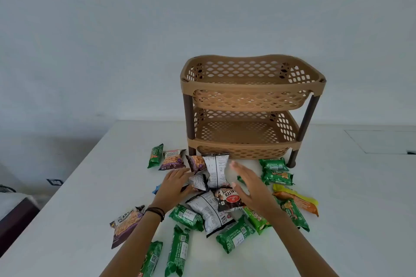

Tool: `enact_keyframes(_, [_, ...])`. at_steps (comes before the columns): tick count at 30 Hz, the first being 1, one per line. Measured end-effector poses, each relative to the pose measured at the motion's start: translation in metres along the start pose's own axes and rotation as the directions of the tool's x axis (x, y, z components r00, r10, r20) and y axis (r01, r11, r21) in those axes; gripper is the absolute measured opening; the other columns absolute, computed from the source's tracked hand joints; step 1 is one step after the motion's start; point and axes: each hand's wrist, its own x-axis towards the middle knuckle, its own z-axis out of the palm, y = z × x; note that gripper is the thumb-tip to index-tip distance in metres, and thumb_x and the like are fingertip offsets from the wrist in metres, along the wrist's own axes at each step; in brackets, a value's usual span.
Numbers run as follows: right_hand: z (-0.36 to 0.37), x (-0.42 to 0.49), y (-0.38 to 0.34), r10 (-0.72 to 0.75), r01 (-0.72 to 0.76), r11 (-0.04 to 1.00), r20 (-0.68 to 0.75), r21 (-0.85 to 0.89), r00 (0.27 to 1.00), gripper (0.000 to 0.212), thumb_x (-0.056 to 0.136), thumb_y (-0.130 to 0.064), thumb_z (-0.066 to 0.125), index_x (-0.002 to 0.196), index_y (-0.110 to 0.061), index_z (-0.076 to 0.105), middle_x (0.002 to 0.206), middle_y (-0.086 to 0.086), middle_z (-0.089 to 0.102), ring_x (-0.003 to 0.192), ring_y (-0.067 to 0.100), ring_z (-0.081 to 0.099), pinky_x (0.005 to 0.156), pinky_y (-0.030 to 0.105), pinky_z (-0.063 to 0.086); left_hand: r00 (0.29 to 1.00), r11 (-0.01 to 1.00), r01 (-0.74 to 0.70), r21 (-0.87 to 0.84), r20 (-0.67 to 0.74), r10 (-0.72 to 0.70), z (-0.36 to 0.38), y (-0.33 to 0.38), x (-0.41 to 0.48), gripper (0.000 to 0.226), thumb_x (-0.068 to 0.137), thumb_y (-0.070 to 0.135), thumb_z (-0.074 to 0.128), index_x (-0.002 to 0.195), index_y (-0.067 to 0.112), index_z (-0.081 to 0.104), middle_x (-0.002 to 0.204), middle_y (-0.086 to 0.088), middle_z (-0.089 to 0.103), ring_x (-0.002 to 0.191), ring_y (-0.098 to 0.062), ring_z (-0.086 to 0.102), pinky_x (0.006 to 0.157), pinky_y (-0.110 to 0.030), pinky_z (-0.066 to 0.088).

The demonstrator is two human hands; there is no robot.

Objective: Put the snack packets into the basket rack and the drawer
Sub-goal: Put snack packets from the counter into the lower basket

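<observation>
Snack packets (209, 211) lie on the table (337, 186) before the two-tier basket rack (249, 96)

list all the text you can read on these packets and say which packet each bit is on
"SALTED PEANUTS": purple packet on the far side of the pile.
"PEAN", with the rest cut off: leftmost peanut packet.
"SALTED", upside down: dark packet mid-pile.
Wording on the green packets and all the fine print: too small or blurred to read.
</observation>
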Motion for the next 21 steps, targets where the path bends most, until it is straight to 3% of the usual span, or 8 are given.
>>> enact_keyframes(5, [0.011, -0.008, 0.005, 0.006, 0.018, 0.995, 0.244, -0.096, 0.97, 0.054, 0.095, -0.049, 0.033, 0.144, -0.028, 0.028, 0.148, -0.009, 0.037, 0.133, -0.002, 0.027, 0.115, 0.033, 0.03, 0.999, 0.999, 0.032, -0.027, 0.024, -0.031, 0.002, -0.007, -0.009, 0.046, 0.092, 0.034, 0.053, 0.135, 0.02, 0.046, 0.139, -0.002, 0.048, 0.129, -0.019, 0.043, 0.11, -0.033, 0.029])
enact_keyframes(9, [0.013, -0.011, 0.009, 0.03, 0.004, 0.994, 0.303, -0.109, 0.953, 0.058, 0.091, -0.058, 0.034, 0.14, -0.029, 0.035, 0.147, -0.009, 0.04, 0.135, 0.005, 0.033, 0.114, 0.036, 0.031, 0.995, 0.998, 0.056, -0.029, 0.084, -0.054, 0.002, -0.011, -0.01, 0.051, 0.092, 0.028, 0.053, 0.14, 0.022, 0.038, 0.143, 0.0, 0.043, 0.132, -0.016, 0.038, 0.111, -0.032, 0.029])
enact_keyframes(13, [0.015, -0.013, 0.01, 0.031, 0.015, 0.992, 0.347, -0.128, 0.937, 0.066, 0.085, -0.066, 0.04, 0.141, -0.031, 0.033, 0.149, -0.01, 0.036, 0.136, 0.006, 0.031, 0.112, 0.028, 0.023, 0.991, 0.996, 0.075, -0.041, 0.118, -0.069, 0.002, -0.012, -0.01, 0.055, 0.09, 0.026, 0.056, 0.141, 0.022, 0.035, 0.144, 0.001, 0.041, 0.134, -0.015, 0.036, 0.111, -0.031, 0.03])
enact_keyframes(19, [0.016, -0.014, 0.008, 0.03, 0.034, 0.989, 0.413, -0.145, 0.91, 0.066, 0.086, -0.052, 0.054, 0.143, -0.031, 0.03, 0.151, -0.01, 0.031, 0.137, 0.007, 0.028, 0.115, 0.03, 0.025, 0.985, 0.994, 0.094, -0.059, 0.149, -0.084, 0.003, -0.015, -0.009, 0.061, 0.088, 0.015, 0.059, 0.142, 0.022, 0.034, 0.145, 0.001, 0.04, 0.134, -0.017, 0.036, 0.11, -0.032, 0.033])
enact_keyframes(21, [0.016, -0.014, 0.007, 0.034, 0.05, 0.981, 0.416, -0.189, 0.909, 0.066, 0.087, -0.047, 0.055, 0.145, -0.03, 0.027, 0.152, -0.009, 0.029, 0.138, 0.009, 0.027, 0.117, 0.031, 0.019, 0.987, 0.994, 0.1, -0.051, 0.13, -0.093, 0.003, -0.016, -0.009, 0.058, 0.089, 0.013, 0.058, 0.142, 0.022, 0.035, 0.144, 0.002, 0.042, 0.132, -0.016, 0.038, 0.107, -0.032, 0.037])
